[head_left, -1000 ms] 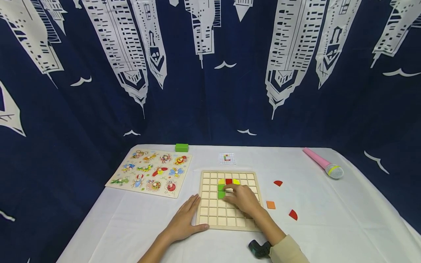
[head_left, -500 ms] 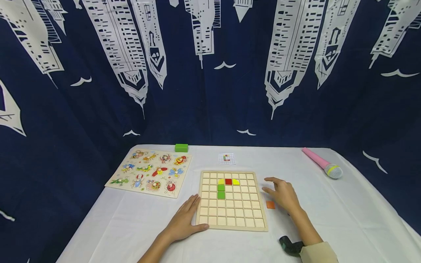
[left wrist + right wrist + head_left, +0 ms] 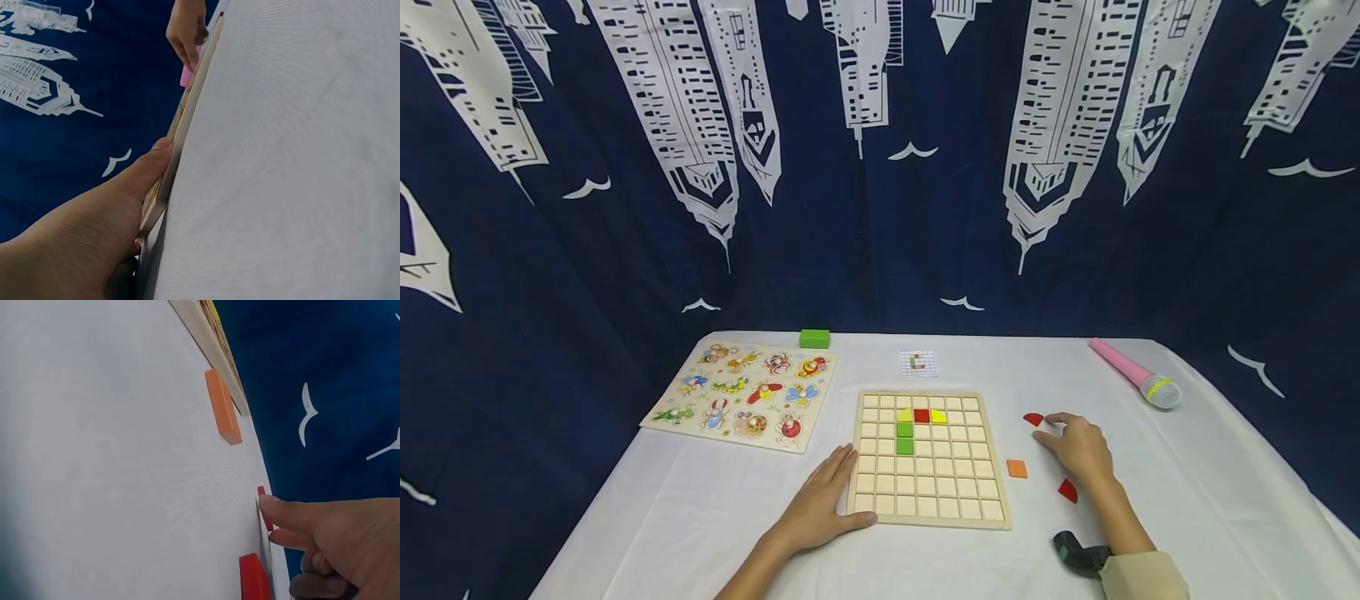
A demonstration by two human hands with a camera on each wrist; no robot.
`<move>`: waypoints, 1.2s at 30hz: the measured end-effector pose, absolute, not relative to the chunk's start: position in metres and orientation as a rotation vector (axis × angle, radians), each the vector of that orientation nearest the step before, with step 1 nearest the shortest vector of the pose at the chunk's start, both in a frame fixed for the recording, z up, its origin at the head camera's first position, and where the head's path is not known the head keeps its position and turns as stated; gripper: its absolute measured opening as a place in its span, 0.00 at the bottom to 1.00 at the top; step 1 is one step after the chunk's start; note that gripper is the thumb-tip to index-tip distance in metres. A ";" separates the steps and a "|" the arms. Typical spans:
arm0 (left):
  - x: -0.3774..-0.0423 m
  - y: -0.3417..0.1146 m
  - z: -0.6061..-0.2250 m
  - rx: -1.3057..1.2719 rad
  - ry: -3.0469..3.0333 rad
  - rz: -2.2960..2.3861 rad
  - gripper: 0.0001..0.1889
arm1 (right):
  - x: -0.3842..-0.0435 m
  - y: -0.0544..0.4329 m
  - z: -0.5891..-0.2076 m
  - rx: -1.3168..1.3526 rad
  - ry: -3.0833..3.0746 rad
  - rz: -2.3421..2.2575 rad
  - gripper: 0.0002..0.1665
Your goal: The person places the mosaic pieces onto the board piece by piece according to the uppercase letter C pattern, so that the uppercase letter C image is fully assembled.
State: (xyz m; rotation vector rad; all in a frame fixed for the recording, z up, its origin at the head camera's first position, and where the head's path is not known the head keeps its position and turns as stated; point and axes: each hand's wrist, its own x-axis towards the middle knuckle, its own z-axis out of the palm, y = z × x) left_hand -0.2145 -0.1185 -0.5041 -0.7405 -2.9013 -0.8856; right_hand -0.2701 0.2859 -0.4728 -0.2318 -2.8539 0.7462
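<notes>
The left hand (image 3: 826, 504) rests at the lower left corner of a wooden grid board (image 3: 928, 520), fingers straight along its left edge and thumb along the front edge. Set in the board are a red square (image 3: 921, 415), two yellow pieces, one of them a yellow rounded piece (image 3: 938, 416), and two green squares, the lower green square (image 3: 905, 447) included. Right of the board, the right hand (image 3: 1081, 448) is at a red quarter-circle piece (image 3: 1033, 419), thumb and forefinger parted beside it. In the right wrist view the thumb overlaps that piece.
An orange square (image 3: 1017, 468) and another red quarter-circle piece (image 3: 1068, 491) lie right of the board. Further off are a bug puzzle board (image 3: 741, 392), a green block (image 3: 814, 338), a pattern card (image 3: 918, 363) and a pink toy microphone (image 3: 1138, 372).
The right hand has left the green squares on the board and moved right across the table to the far red quarter-circle piece. The left hand has stayed at the board's corner.
</notes>
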 end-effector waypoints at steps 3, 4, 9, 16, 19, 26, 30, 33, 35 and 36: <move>-0.215 -0.119 -0.505 -0.741 -2.897 -0.878 0.54 | -0.276 0.285 -0.475 -0.209 -2.866 0.751 0.28; -0.215 -0.119 -0.505 -0.741 -2.898 -0.881 0.54 | -0.277 0.284 -0.476 -0.200 -2.871 0.755 0.29; -0.215 -0.118 -0.506 -0.745 -2.905 -0.882 0.54 | -0.284 0.281 -0.476 -0.153 -2.883 0.774 0.28; -0.215 -0.118 -0.506 -0.743 -2.913 -0.873 0.54 | -0.289 0.280 -0.477 -0.116 -2.859 0.795 0.24; -0.214 -0.118 -0.505 -0.737 -2.911 -0.873 0.54 | -0.290 0.281 -0.478 -0.094 -2.843 0.802 0.23; -0.214 -0.119 -0.506 -0.745 -2.897 -0.875 0.53 | -0.291 0.287 -0.479 -0.148 -2.824 0.812 0.22; -0.214 -0.119 -0.506 -0.745 -2.899 -0.872 0.53 | -0.290 0.289 -0.480 -0.160 -2.813 0.814 0.21; -0.214 -0.119 -0.505 -0.740 -2.904 -0.875 0.53 | -0.290 0.290 -0.481 -0.161 -2.810 0.829 0.20; -0.214 -0.119 -0.505 -0.736 -2.906 -0.877 0.53 | -0.290 0.290 -0.481 -0.149 -2.805 0.832 0.20; -0.214 -0.119 -0.505 -0.735 -2.907 -0.878 0.53 | -0.289 0.290 -0.481 -0.143 -2.802 0.832 0.20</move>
